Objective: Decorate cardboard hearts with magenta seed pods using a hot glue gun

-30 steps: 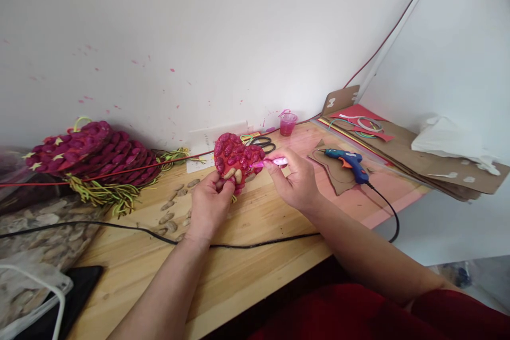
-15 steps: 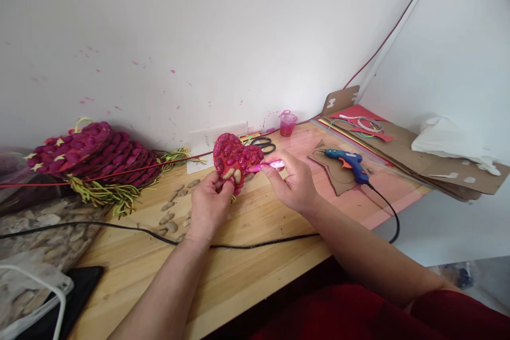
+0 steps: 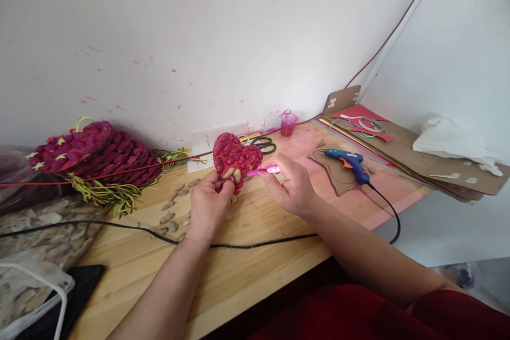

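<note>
The red, heart-shaped flat piece (image 3: 230,150) is up in the left hand (image 3: 209,202), its bumpy side facing the person. Its two round tops point up and lean a bit to the right, and its narrow end is down by the thumb. Bumpy, shiny pinkish-purple peanuts (image 3: 241,160) cover most of its front. Low down, by the thumb, two plain tan peanuts (image 3: 236,176) show no pink. A little bit of yellow-green string (image 3: 233,199) peeks out below. The thin pink-and-white paintbrush (image 3: 268,170) is in the right hand (image 3: 292,183). It lies almost flat, and its pink end reaches the heart's lower right side.
</note>
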Motion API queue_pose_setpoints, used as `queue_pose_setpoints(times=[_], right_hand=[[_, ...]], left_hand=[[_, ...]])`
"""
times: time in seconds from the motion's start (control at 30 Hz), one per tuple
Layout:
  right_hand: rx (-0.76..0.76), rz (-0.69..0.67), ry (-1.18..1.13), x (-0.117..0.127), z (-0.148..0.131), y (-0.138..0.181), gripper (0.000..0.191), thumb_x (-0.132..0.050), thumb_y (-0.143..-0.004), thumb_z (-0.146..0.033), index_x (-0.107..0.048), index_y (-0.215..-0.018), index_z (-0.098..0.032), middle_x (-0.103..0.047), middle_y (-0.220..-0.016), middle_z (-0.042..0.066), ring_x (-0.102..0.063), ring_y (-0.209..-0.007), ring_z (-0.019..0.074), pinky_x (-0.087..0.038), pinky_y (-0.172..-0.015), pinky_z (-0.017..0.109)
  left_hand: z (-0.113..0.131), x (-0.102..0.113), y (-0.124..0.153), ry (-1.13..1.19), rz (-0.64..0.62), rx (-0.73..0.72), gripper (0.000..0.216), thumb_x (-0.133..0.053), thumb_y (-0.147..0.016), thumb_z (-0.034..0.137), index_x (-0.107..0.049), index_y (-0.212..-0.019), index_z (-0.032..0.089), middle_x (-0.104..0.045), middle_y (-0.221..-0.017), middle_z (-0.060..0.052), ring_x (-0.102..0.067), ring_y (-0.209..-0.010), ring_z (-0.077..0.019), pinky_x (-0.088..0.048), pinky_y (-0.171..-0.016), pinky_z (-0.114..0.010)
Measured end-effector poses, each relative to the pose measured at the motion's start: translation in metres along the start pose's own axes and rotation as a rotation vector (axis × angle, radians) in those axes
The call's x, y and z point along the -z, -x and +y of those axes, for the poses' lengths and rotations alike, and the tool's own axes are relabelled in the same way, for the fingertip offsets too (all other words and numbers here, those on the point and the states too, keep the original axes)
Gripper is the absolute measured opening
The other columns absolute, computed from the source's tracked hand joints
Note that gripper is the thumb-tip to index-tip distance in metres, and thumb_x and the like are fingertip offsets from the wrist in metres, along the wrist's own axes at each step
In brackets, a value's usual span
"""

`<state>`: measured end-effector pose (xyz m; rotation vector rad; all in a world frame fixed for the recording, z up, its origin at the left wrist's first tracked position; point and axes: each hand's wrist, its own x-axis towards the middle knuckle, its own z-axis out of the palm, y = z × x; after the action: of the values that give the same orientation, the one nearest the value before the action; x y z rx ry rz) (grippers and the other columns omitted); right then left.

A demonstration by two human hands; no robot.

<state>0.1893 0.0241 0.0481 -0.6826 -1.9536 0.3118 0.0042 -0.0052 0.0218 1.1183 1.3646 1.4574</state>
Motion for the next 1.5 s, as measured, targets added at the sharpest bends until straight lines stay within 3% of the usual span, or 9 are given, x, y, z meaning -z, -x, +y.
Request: queue_pose_setpoints(times=[0.53, 1.03, 1.23, 1.5], right_hand=[[0.008, 0.004, -0.018, -0.001, 0.000, 0.000, 0.004, -0.057, -0.093, -0.021, -0.061, -0.092, -0.020, -0.068, -0.085, 0.003, -0.063, -0.079, 0.0158, -0.048, -0.072, 0.029], [0.005, -0.010, -0.045, -0.001, 0.000, -0.001, 0.006, -0.057, -0.094, -0.022, -0.062, -0.091, -0.020, -0.069, -0.085, 0.003, -0.064, -0.078, 0.0158, -0.048, -0.072, 0.028], [-0.041, 0.109, -0.019, 0.000, 0.005, -0.001, 0.004, -0.058, -0.093, -0.021, -0.062, -0.092, -0.020, -0.068, -0.085, 0.002, -0.062, -0.076, 0.0147, -0.047, -0.069, 0.027], [-0.084, 0.138, 0.036, 0.001, 0.011, -0.002, 0.003, -0.059, -0.093, -0.022, -0.061, -0.091, -0.020, -0.065, -0.079, 0.000, -0.060, -0.071, 0.0130, -0.045, -0.065, 0.025]], left_hand=[[-0.001, -0.001, 0.002, -0.067, -0.027, -0.081, 0.037, -0.072, -0.076, 0.037, -0.073, -0.106, 0.014, -0.075, -0.085, -0.007, -0.065, -0.067, -0.0148, -0.049, -0.063, -0.023], [-0.002, 0.002, -0.001, 0.007, -0.005, -0.021, 0.047, -0.077, -0.071, 0.043, -0.071, -0.106, 0.013, -0.076, -0.087, -0.009, -0.068, -0.070, -0.0165, -0.052, -0.065, -0.024], [-0.003, 0.002, -0.001, 0.035, -0.014, -0.023, 0.045, -0.076, -0.072, 0.041, -0.070, -0.106, 0.013, -0.076, -0.089, -0.009, -0.070, -0.071, -0.0173, -0.053, -0.065, -0.025], [-0.003, 0.002, -0.001, 0.011, -0.042, -0.059, 0.042, -0.074, -0.074, 0.041, -0.069, -0.105, 0.012, -0.075, -0.084, -0.008, -0.068, -0.069, -0.0169, -0.053, -0.065, -0.026]])
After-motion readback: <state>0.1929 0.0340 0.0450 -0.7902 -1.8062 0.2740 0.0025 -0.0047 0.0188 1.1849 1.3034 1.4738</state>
